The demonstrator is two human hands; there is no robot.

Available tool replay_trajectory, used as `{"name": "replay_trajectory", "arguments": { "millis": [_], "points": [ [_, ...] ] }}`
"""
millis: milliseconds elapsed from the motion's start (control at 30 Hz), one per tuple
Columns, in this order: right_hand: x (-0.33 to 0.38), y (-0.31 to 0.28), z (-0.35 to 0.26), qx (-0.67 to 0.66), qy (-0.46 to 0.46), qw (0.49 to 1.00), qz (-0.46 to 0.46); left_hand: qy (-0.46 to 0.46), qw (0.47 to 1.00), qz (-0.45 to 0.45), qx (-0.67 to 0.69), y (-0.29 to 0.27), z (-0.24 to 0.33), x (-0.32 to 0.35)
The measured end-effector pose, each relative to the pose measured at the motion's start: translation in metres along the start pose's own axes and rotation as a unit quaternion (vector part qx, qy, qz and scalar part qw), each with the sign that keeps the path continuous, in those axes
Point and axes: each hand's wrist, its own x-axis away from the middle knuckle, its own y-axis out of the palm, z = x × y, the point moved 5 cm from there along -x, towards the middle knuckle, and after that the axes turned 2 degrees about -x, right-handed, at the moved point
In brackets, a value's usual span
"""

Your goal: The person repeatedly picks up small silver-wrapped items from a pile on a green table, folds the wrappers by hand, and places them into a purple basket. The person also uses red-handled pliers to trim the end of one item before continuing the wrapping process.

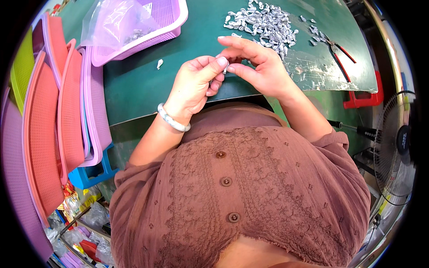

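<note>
- The green bench (196,42) fills the upper view, scuffed pale toward its right side.
- Baskets (42,134) in orange, lilac and green stand nested at the left, beside the bench.
- A fan (391,147) stands at the right, beyond the bench edge.
- A lilac basket (176,35) sits at the bench's upper left, with a clear bag (114,22) in it (some small grey pieces show through the plastic).
- A loose pile (270,29) of silvery pieces lies beyond the right hand.
- The right hand (259,67) is raised over the near part of the bench; its thumb tip meets the piece, the forefinger is stretched out, and whether its other fingers grip anything I cannot tell.
- The left hand (201,76) has thumb and curled fingers together, pinched on the piece.
- Red-handled pliers (346,53) lie spread open, right of the pile.
- The piece (225,69) is between the two hands, mostly hidden. It looks light, probably stiff and rather slick; a fingertip pinch across its wider body should suit.
- A similar stray (159,64) lies alone, left of the hands.
</note>
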Motion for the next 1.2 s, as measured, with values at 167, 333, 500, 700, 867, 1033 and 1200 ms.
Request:
{"name": "replay_trajectory", "arguments": {
  "millis": [167, 333, 500, 700, 867, 1033, 1200],
  "points": [
    [0.0, 0.0, 0.006, -0.065, 0.043, 0.997, -0.002, -0.012, 0.999, -0.013, 0.047, 0.0, 0.0, 0.001],
    [0.001, -0.001, 0.009, -0.087, 0.064, 0.994, -0.005, -0.016, 0.998, -0.015, 0.061, 0.001, 0.001, 0.006],
    [0.001, -0.002, 0.009, -0.117, 0.063, 0.991, 0.012, 0.01, 0.998, -0.025, 0.059, 0.002, 0.006, 0.01],
    [0.001, -0.002, 0.009, -0.127, 0.059, 0.99, 0.011, 0.014, 0.998, -0.017, 0.058, 0.002, 0.007, 0.012],
    [0.002, -0.003, 0.008, -0.116, 0.05, 0.992, 0.018, 0.029, 0.998, -0.017, 0.055, 0.003, 0.007, 0.012],
    [0.002, -0.004, 0.006, -0.101, 0.043, 0.994, 0.021, 0.031, 0.998, -0.01, 0.047, 0.003, 0.008, 0.012],
    [0.003, -0.005, 0.005, -0.082, 0.026, 0.996, 0.029, 0.029, 0.999, -0.006, 0.044, 0.002, 0.007, 0.012]
  ]
}}
